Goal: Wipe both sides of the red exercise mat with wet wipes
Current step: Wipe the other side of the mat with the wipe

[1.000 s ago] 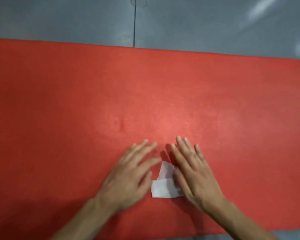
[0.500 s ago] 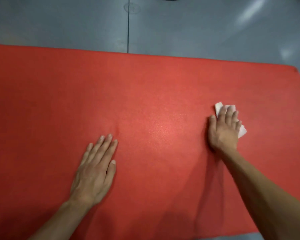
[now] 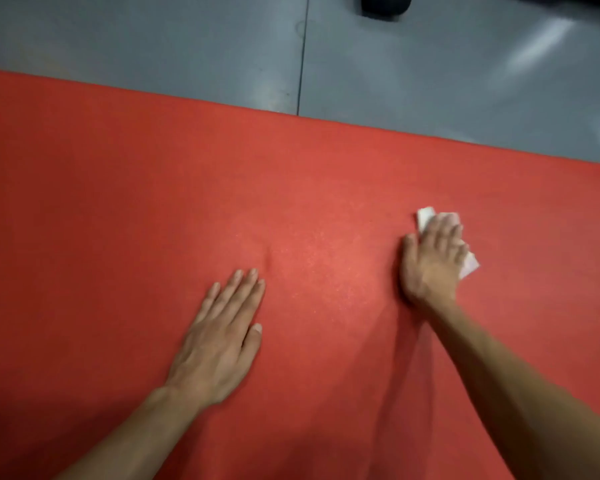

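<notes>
The red exercise mat [image 3: 118,202] lies flat on the floor and fills most of the view. My right hand [image 3: 432,261] presses a white wet wipe [image 3: 425,216] flat against the mat at the right; the wipe's corners stick out beyond the fingertips and past the little finger. My left hand [image 3: 222,337] rests palm down on the mat near the middle, fingers together, holding nothing. Both forearms reach in from the bottom edge.
Grey floor [image 3: 153,46] with a dark seam line runs beyond the mat's far edge. A dark rounded object [image 3: 385,5] sits on the floor at the top edge.
Both hands were together at the wipe near the mat's front. My right hand slid the wipe away to the right and farther out; my left hand moved left and stays flat.
</notes>
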Available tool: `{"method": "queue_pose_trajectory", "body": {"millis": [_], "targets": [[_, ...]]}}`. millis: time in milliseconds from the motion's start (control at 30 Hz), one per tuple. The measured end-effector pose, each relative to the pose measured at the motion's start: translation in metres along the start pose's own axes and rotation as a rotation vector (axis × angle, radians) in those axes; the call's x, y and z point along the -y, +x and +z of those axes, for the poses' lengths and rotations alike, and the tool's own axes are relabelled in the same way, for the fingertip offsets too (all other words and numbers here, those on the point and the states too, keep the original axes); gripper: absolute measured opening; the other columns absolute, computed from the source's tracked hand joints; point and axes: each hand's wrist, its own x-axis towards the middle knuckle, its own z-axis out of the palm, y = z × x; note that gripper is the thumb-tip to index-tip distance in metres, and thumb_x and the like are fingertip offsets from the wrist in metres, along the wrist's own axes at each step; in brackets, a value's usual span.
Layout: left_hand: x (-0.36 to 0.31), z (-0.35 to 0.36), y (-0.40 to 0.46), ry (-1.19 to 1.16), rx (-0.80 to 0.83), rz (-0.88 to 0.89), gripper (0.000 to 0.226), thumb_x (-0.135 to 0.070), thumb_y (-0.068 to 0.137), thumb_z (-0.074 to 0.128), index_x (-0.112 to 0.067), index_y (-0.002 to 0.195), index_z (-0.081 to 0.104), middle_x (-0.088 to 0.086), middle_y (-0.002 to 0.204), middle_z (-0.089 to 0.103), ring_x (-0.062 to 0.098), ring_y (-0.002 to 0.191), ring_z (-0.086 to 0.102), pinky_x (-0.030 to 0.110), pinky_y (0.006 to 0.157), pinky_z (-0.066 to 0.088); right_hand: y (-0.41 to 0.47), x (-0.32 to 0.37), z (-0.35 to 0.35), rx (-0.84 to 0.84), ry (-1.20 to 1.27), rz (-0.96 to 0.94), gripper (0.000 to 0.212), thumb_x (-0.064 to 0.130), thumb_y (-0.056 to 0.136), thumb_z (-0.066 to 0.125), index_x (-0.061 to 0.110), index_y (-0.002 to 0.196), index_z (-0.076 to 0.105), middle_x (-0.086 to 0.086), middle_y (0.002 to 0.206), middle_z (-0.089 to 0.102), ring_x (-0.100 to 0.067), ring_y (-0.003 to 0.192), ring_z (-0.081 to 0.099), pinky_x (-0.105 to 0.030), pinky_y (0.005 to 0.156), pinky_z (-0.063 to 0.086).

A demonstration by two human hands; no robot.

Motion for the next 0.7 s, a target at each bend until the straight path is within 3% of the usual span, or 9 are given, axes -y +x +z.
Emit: {"method": "queue_pose_trajectory", "body": {"millis": [100, 200, 233, 267, 367, 433, 533, 633, 700], "targets": [[-0.001, -0.010, 0.001, -0.176, -0.017, -0.026, 0.063, -0.032, 0.102, 0.036, -0.019, 0.163, 0.026, -0.005, 0.170, 0.020, 0.009, 0.158, 0.014, 0.030, 0.128, 0.006, -0.069, 0.083, 0.020, 0.132, -0.025, -0.655, 0.074, 0.049, 0.102, 0.019, 0.010, 0.163, 0.004, -0.012, 0.170, -0.006, -0.026, 0.157, -0.010, -0.054, 0.127, 0.003], [0.009, -0.034, -0.006, -0.307, -0.184, -0.163, 0.063, -0.024, 0.098, 0.038, -0.014, 0.160, 0.033, -0.002, 0.168, 0.028, 0.007, 0.156, 0.022, 0.028, 0.127, 0.014, -0.104, 0.111, 0.021, 0.299, -0.105, -1.326, 0.068, 0.042, 0.105, 0.029, 0.019, 0.164, 0.005, -0.004, 0.172, 0.000, -0.021, 0.158, -0.006, -0.048, 0.128, 0.001], [0.017, -0.041, -0.012, -0.287, -0.233, -0.206, 0.064, -0.023, 0.096, 0.038, -0.012, 0.159, 0.035, 0.000, 0.168, 0.029, 0.009, 0.156, 0.023, 0.029, 0.127, 0.016, -0.084, 0.110, 0.022, 0.279, -0.112, -1.369, 0.065, 0.041, 0.105, 0.027, 0.020, 0.164, 0.008, -0.003, 0.172, 0.002, -0.020, 0.158, -0.003, -0.048, 0.128, 0.003], [0.025, -0.046, -0.018, -0.259, -0.265, -0.245, 0.065, -0.023, 0.095, 0.039, -0.010, 0.158, 0.037, 0.002, 0.167, 0.031, 0.013, 0.156, 0.025, 0.030, 0.127, 0.016, -0.059, 0.110, 0.022, 0.249, -0.109, -1.257, 0.065, 0.041, 0.104, 0.022, 0.019, 0.164, 0.011, -0.004, 0.171, 0.003, -0.020, 0.158, -0.002, -0.050, 0.127, 0.006], [0.051, -0.044, -0.046, -0.183, -0.333, -0.385, 0.064, -0.019, 0.092, 0.044, -0.007, 0.156, 0.042, 0.008, 0.166, 0.032, 0.027, 0.153, 0.030, 0.023, 0.126, 0.012, 0.012, 0.119, 0.016, 0.136, -0.057, -0.531, 0.077, 0.047, 0.096, 0.006, 0.012, 0.164, 0.006, -0.010, 0.171, -0.002, -0.026, 0.158, -0.005, -0.055, 0.126, 0.005], [0.060, -0.033, -0.059, -0.207, -0.347, -0.467, 0.063, -0.019, 0.093, 0.044, -0.005, 0.154, 0.044, 0.011, 0.166, 0.032, 0.028, 0.153, 0.029, 0.021, 0.126, 0.011, 0.004, 0.143, 0.024, 0.106, -0.039, -0.410, 0.078, 0.048, 0.096, 0.008, 0.008, 0.163, 0.005, -0.015, 0.171, -0.002, -0.030, 0.158, -0.005, -0.056, 0.126, 0.002], [0.062, -0.023, -0.059, -0.220, -0.355, -0.505, 0.059, -0.018, 0.095, 0.041, -0.001, 0.152, 0.045, 0.013, 0.162, 0.038, 0.025, 0.154, 0.028, 0.023, 0.127, 0.011, -0.088, 0.169, 0.045, 0.193, -0.027, -0.994, 0.073, 0.047, 0.100, 0.021, 0.009, 0.163, 0.014, -0.013, 0.170, 0.009, -0.029, 0.158, 0.000, -0.058, 0.124, 0.010], [0.060, -0.034, -0.055, -0.326, -0.327, -0.557, 0.060, -0.020, 0.097, 0.036, -0.008, 0.155, 0.043, -0.001, 0.161, 0.036, 0.016, 0.153, 0.028, 0.015, 0.123, 0.012, -0.151, 0.160, 0.038, 0.388, -0.120, -1.604, 0.067, 0.041, 0.104, 0.030, 0.015, 0.164, 0.013, -0.007, 0.171, 0.009, -0.023, 0.158, -0.001, -0.049, 0.128, 0.003], [0.065, -0.050, -0.059, -0.450, -0.293, -0.603, 0.061, -0.025, 0.096, 0.036, -0.015, 0.156, 0.043, -0.011, 0.156, 0.039, 0.007, 0.149, 0.034, 0.012, 0.121, 0.017, -0.112, 0.162, 0.039, 0.307, -0.106, -1.570, 0.064, 0.037, 0.104, 0.027, 0.015, 0.163, 0.017, -0.007, 0.171, 0.010, -0.021, 0.158, 0.002, -0.048, 0.127, 0.007]]}}
